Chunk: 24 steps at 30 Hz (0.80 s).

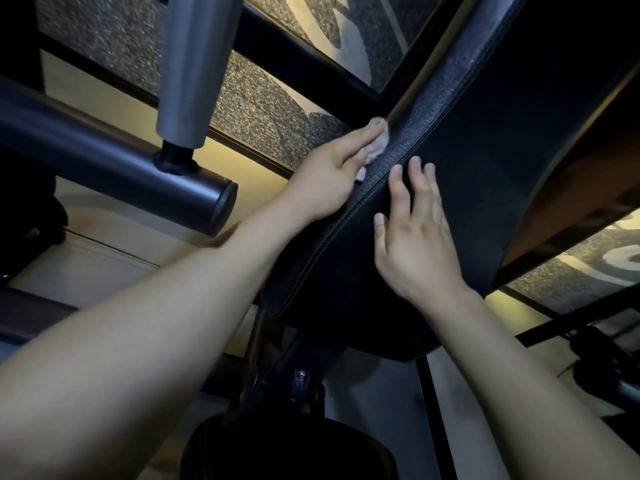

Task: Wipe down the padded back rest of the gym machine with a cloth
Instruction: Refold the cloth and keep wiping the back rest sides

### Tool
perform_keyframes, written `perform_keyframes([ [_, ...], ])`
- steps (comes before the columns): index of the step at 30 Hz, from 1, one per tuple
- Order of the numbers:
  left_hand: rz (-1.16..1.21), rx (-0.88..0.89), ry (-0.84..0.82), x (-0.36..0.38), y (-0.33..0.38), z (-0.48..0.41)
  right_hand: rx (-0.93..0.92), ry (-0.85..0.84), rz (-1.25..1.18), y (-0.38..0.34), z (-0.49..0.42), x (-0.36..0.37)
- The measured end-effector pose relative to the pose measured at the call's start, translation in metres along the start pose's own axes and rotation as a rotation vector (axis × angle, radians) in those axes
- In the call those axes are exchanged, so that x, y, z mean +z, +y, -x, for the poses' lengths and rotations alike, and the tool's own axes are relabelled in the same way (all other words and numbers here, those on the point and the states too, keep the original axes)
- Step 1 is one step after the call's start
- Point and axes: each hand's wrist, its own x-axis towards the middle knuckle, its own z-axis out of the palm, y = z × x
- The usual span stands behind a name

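Wiping along the stitched side edge of the back rest (485, 174), with the cloth in the left hand.

Seen from the head camera, the left hand (332, 168) holds a small pale cloth (376, 147) bunched between fingers and thumb and pressed to the pad's left edge, high up. The right hand (415, 237) lies flat on the pad's face just beside and below it, fingers straight, holding nothing. Most of the cloth hides under the fingers, so I judge that bare fingertips may rub the pad instead, or the wad may slip out on a long stroke. A wide sweep could knock the forearm on the dark bar (104, 150).
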Motion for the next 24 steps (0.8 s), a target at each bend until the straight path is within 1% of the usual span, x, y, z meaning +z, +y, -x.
perform_keyframes([
  [2, 0.03, 0.021, -0.049, -0.005, 0.0, -0.002, -0.018, -0.027, 0.002, 0.003, 0.0, -0.003],
  [4, 0.106, -0.068, -0.043, -0.01, -0.017, 0.026, -0.018, -0.021, -0.007, 0.002, 0.0, -0.001],
  [5, 0.101, -0.121, -0.01, -0.014, -0.028, 0.047, -0.014, -0.009, -0.01, 0.001, -0.001, 0.001],
  [7, -0.015, -0.211, 0.073, -0.021, -0.045, 0.085, 0.002, 0.01, -0.011, -0.001, -0.001, 0.006],
  [8, -0.07, -0.235, 0.103, -0.022, -0.051, 0.095, 0.008, 0.013, -0.008, -0.002, -0.001, 0.008],
  [9, -0.077, -0.243, 0.12, -0.022, -0.051, 0.094, 0.007, 0.017, -0.001, -0.002, -0.001, 0.009],
  [11, -0.048, -0.178, 0.101, -0.016, -0.038, 0.075, 0.003, 0.02, 0.011, -0.003, 0.0, 0.009],
  [13, -0.055, -0.049, 0.058, -0.002, -0.02, 0.054, -0.001, 0.016, 0.013, -0.002, 0.0, 0.007],
  [16, -0.199, 0.091, 0.036, 0.005, -0.019, 0.058, -0.018, 0.015, 0.015, -0.001, 0.0, 0.004],
  [19, -0.328, 0.118, 0.05, 0.005, -0.035, 0.105, -0.014, 0.027, 0.011, 0.0, 0.0, 0.006],
  [21, -0.374, 0.1, 0.053, 0.008, -0.038, 0.125, -0.005, 0.041, 0.006, -0.002, 0.0, 0.008],
  [24, -0.415, 0.117, 0.035, 0.012, -0.026, 0.094, -0.005, 0.039, 0.008, -0.003, 0.0, 0.009],
])
